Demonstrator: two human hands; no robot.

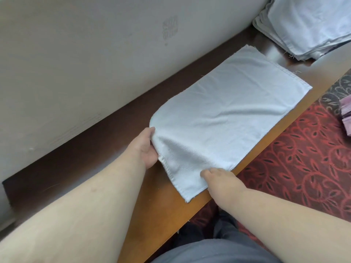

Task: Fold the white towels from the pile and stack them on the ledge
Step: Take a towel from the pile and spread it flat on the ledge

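Observation:
A white towel [224, 111] lies along the dark wooden ledge [95, 152], its near end lifted and doubled over. My left hand [145, 149] grips the towel's near left edge, fingers tucked under the cloth. My right hand [218, 175] pinches the near right part of the towel at the ledge's front edge. A stack of folded white towels [307, 25] sits at the far right end of the ledge.
A pale wall [76, 54] runs along the back of the ledge. Red patterned carpet [303, 158] covers the floor to the right. A pinkish object [346, 114] shows at the right edge. My grey-clad legs [218, 249] are below.

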